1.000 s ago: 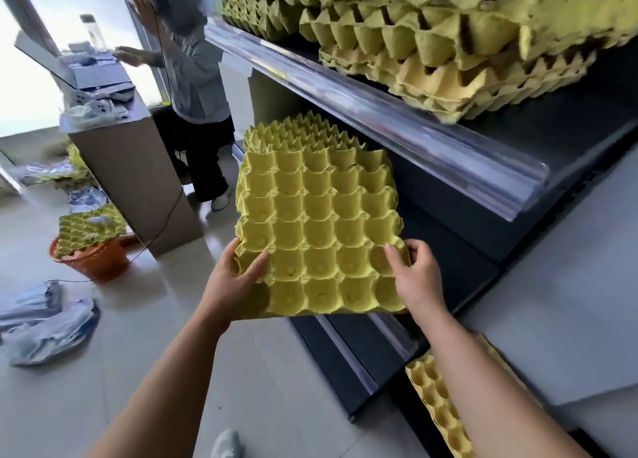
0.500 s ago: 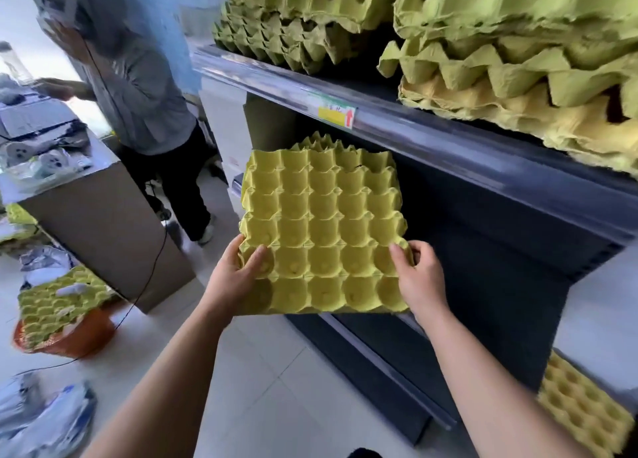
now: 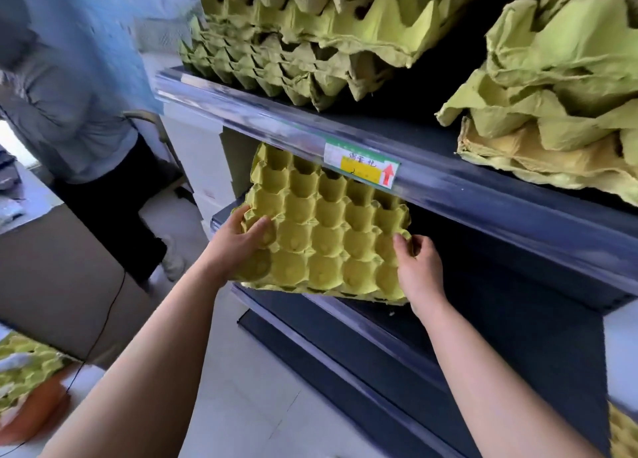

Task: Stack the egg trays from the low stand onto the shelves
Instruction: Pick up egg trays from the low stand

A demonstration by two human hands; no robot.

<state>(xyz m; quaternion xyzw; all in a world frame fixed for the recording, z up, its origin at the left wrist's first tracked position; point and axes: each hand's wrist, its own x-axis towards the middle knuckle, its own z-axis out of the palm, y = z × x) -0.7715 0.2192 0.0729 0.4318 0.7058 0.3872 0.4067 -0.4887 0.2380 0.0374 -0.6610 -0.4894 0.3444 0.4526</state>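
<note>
Left grip: left hand (image 3: 238, 240) holds the near-left edge of the yellow-green moulded-pulp egg tray (image 3: 328, 240), with the thumb down in a cup and the fingers curled round the side.
Right grip: right hand (image 3: 419, 271) pinches the near-right corner, fingers curled over the rim.
Tray: cups up and roughly level. The far half sits under the front rim of the dark metal upper shelf (image 3: 262, 119). The near edge overhangs the front of the dark middle shelf (image 3: 379, 333). I can't tell whether its underside touches that shelf.
Step in hand: probably sliding this tray into the middle shelf. It is not set down or released yet.
Done: the upper shelf carries a left stack of trays (image 3: 276, 64) and a crumpled right stack (image 3: 552, 112), both several layers deep.
Left to do: more trays (image 3: 24, 364) lie on the orange low stand (image 3: 38, 402) at lower left, partly out of frame, so the count is unknown.
Estimate: well under way but not finished. At least this tray and the stand's load remain.
</note>
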